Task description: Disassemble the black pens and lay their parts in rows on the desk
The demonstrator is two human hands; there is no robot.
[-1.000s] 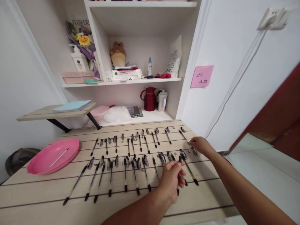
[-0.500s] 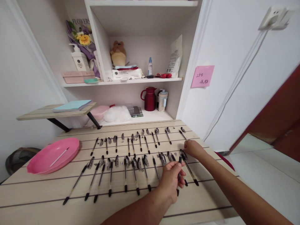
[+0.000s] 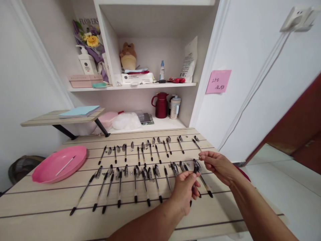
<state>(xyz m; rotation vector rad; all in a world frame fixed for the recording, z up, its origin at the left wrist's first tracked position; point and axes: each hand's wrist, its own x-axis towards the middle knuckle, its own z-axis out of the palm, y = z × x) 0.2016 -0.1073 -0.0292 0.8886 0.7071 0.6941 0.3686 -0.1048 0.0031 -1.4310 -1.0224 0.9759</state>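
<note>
Two bare forearms come into view from the lower edge, both uncovered from the elbow region down to the wrists, with no sleeve cuff showing anywhere along them. The left hand (image 3: 184,190) is bare: no glove, ring, watch or band shows on it or on its wrist. The right hand (image 3: 218,164) is likewise ungloved, with plain fingers and a bare wrist. Fingernails look short and unpainted, so far as can be seen.
</note>
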